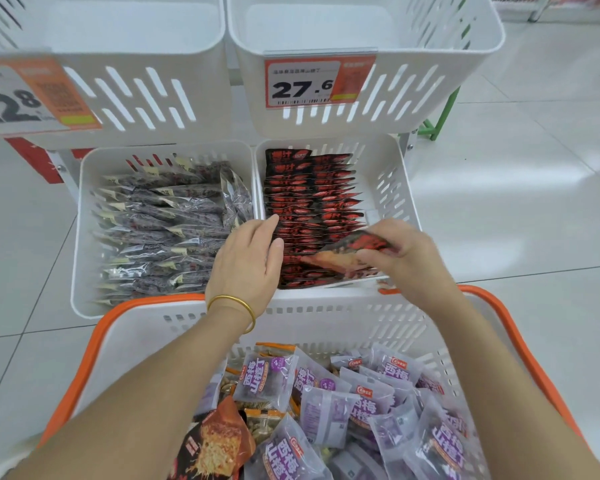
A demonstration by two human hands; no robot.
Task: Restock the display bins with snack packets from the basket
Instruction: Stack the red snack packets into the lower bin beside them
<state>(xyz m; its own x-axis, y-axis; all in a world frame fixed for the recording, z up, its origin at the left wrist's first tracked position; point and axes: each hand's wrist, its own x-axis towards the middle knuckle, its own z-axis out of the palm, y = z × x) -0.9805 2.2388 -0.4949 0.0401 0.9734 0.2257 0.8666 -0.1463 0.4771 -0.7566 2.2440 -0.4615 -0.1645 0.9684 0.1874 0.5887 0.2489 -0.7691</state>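
As right hand (411, 259) grips packet (352, 252), bin (390, 174) — roomy

Orange-bordered price tag (312, 83) reading 27.6, second tag (25, 98) blurred, reading 22.8, green frame leg (445, 114) standing on glossy pale tiled floor (534, 188), red panel (32, 164) low at left, gold bangle (231, 299).

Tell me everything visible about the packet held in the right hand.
The packet is a flat, glossy pouch, dark with red print on top, orange-tan toward its left tip; blur hides its lettering. The right hand pinches its right end. It is held nearly level, left tip lower, over the near end of the red-and-black packets standing in the lower right bin. Whether it touches them cannot be told.
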